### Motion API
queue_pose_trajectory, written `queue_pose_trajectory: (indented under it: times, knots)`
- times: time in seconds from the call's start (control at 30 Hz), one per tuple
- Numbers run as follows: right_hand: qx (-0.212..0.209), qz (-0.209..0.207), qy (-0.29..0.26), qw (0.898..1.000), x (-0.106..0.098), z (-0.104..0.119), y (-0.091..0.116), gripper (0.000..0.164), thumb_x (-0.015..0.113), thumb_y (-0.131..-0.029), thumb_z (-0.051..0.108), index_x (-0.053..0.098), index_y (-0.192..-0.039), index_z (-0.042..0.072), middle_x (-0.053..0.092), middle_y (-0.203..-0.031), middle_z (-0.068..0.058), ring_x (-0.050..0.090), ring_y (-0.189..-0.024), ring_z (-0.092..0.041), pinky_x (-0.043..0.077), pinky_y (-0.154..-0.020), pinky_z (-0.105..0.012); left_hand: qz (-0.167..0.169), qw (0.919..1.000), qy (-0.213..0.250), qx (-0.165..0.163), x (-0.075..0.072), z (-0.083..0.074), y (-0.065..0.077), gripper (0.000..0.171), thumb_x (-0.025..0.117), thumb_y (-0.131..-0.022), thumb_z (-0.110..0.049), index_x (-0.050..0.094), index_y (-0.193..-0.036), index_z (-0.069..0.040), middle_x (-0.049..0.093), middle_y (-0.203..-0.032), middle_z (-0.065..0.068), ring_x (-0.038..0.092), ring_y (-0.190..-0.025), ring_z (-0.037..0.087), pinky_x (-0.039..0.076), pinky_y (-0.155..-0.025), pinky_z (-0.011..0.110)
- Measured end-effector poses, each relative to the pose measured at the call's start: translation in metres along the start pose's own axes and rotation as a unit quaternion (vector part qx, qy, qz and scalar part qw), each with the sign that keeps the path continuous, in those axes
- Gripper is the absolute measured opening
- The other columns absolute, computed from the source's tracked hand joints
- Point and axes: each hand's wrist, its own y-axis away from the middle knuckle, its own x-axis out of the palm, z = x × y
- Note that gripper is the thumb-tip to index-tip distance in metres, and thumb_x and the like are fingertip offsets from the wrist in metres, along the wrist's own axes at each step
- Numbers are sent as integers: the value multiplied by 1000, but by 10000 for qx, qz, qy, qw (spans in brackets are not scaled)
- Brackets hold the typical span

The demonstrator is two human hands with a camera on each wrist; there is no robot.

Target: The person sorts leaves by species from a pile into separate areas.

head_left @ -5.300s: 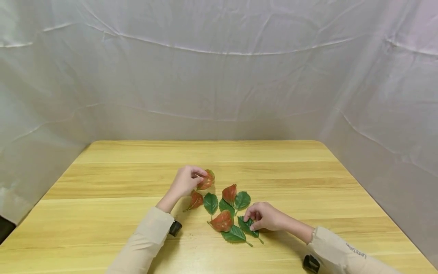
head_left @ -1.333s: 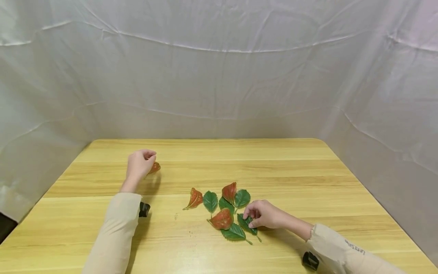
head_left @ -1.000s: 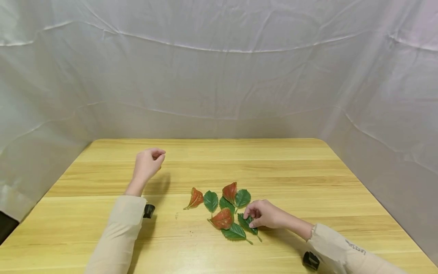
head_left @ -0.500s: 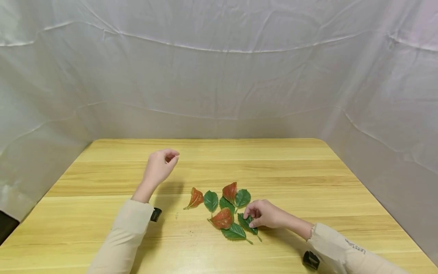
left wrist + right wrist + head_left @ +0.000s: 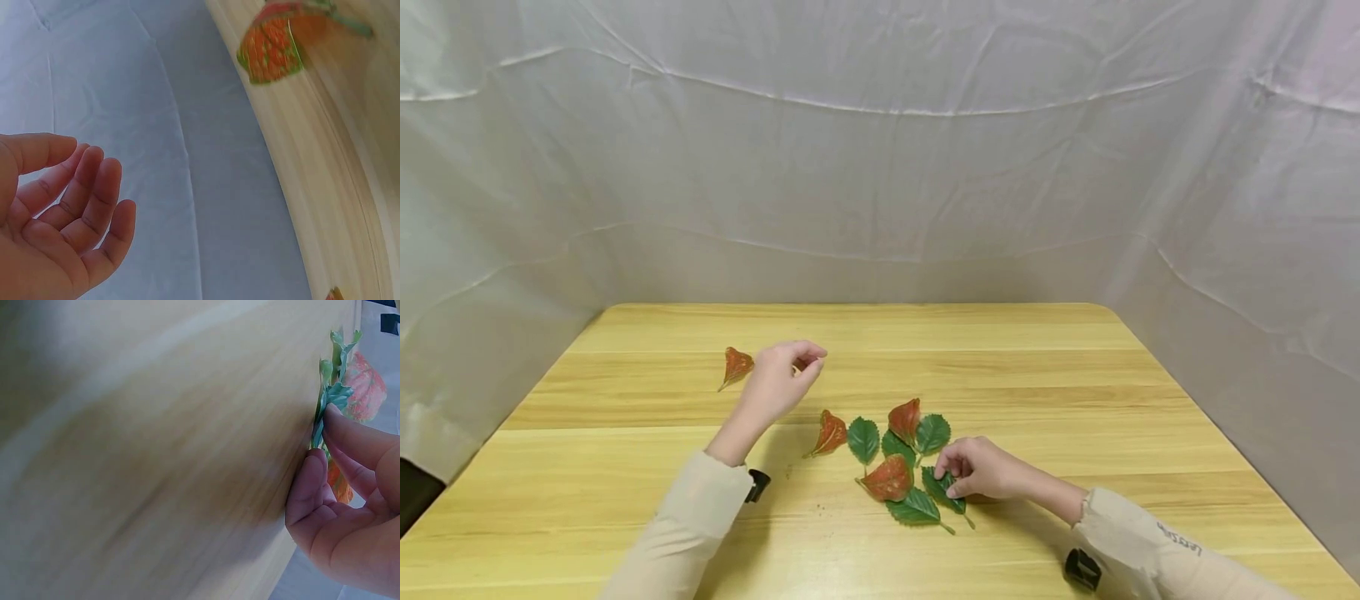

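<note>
My left hand hovers over the table's middle-left, fingers loosely bent and nothing between them; the left wrist view shows the same empty hand. Behind it, to the left, a red leaf lies alone. Ahead of it rests another red leaf, beside a green leaf. My right hand pinches a green leaf at the cluster's right side. The right wrist view shows thumb and finger at the leaf's edge, low against the tabletop.
More leaves lie close together between the hands: a red leaf, a red leaf overlapping a green leaf, and a green leaf. A pale wooden table carries everything. Grey-white cloth hangs around its back and sides.
My left hand carried a red leaf from above the cluster to the far left and let it go. It has since moved right, empty. My right hand has stayed on its green leaf.
</note>
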Motion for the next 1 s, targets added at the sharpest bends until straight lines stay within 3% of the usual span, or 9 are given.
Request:
queue_pose_trajectory:
  times: [0.4, 0.63, 0.87, 1.0]
  knots:
    - [2, 1, -6, 10000, -1, 1, 0, 14, 70, -73, 0, 62, -84, 5, 45, -68, 3, 38, -58, -5, 36, -53, -20, 117, 9982, -111, 581, 19, -12, 10, 13, 60, -81, -2, 67, -92, -2, 61, -74, 0, 54, -66, 11, 44, -56, 22]
    - [-20, 1, 37, 10000, -1, 2, 0, 14, 70, -74, 0, 62, -84, 5, 45, -68, 3, 38, -58, -5, 36, -53, -20, 225, 9949, 132, 976, 29, -20, 17, 10, 63, -81, -3, 68, -89, -5, 62, -78, 0, 55, -70, 10, 46, -57, 27]
    - [-50, 0, 97, 9999, -2, 2, 0, 14, 70, -74, 0, 62, -84, 5, 45, -69, 4, 39, -59, -5, 37, -54, -21, 601, 9872, 248, 1458, 41, -24, 22, 7, 66, -79, -6, 69, -85, -6, 63, -80, 0, 54, -66, 8, 47, -58, 25]
    - [-35, 19, 79, 10000, -2, 3, 0, 13, 69, -74, -1, 62, -84, 5, 45, -69, 4, 39, -58, -5, 37, -53, -20, 1076, 9804, 474, 1578, 47, -26, 25, 8, 67, -78, -3, 71, -84, -5, 62, -79, 1, 52, -62, 6, 45, -54, 20]
